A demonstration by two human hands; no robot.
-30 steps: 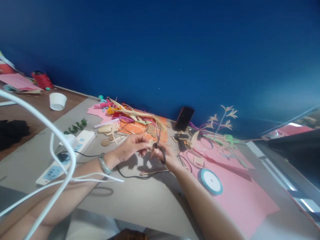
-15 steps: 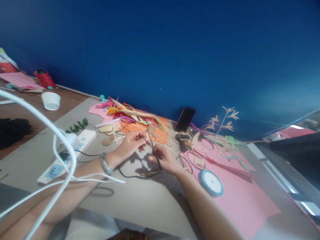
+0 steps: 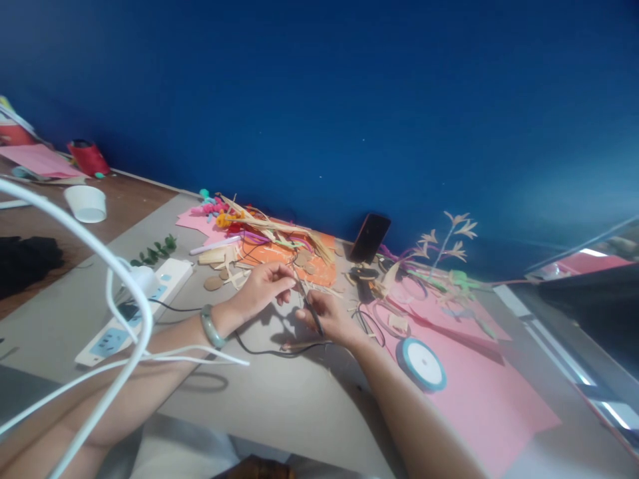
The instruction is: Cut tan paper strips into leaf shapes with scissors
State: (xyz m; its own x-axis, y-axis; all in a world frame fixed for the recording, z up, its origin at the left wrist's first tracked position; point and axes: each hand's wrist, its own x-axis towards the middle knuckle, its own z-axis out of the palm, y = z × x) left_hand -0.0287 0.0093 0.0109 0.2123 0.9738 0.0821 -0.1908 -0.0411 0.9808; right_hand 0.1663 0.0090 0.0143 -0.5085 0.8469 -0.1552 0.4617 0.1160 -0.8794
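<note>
- Right hand (image 3: 333, 319): fingers closed around scissors (image 3: 314, 313), held over mid-tabletop (image 3: 279, 399), blades angled toward far edge.
- Left hand (image 3: 262, 289): thumb and forefinger pressed together beside blades; anything pinched too small to tell.
- Phone (image 3: 369, 239): tilted, near tabletop's far edge.
- Roll (image 3: 423, 364): on pink paper (image 3: 479, 406), toward right edge.

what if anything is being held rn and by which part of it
The right hand holds scissors by the dark handles. The left hand is pinched close to the blades; anything in it is too small to tell.
</note>
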